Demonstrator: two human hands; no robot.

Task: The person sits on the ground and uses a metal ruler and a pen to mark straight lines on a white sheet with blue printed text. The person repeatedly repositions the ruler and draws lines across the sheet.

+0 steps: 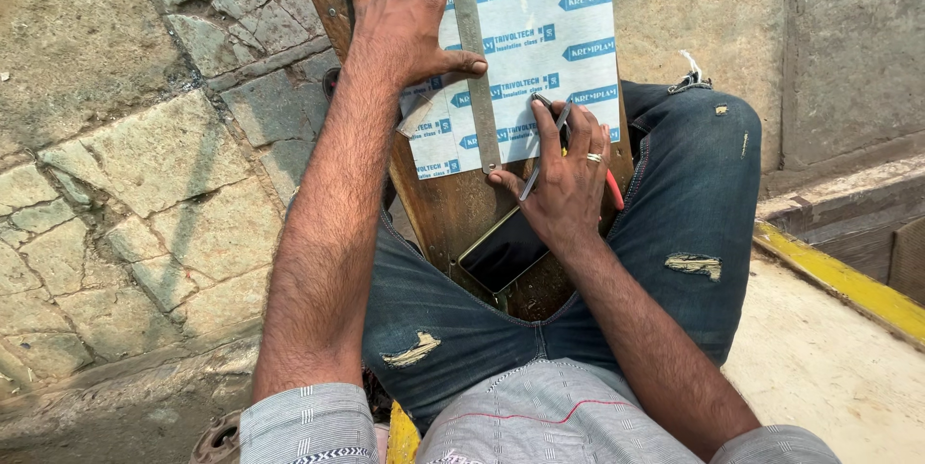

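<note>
Head view: I see cracked stone paving (145,165) under a worn wooden board (453,209). My left hand (405,11) lies flat, fingers spread, pinning a long steel ruler (477,59) to the white printed laminate sheet (540,30). My right hand (568,185) is closed around a red-handled cutter (544,141); its tip is hidden. A black phone (503,250) rests below.

Cracked stone paving (125,175) in sunlight; concrete wall (848,40) at right; yellow-edged ledge (848,281) below it.

A wooden board (453,209) carries a printed white sheet (540,30)—with steel ruler (476,59)—and a dark phone (503,249).
</note>
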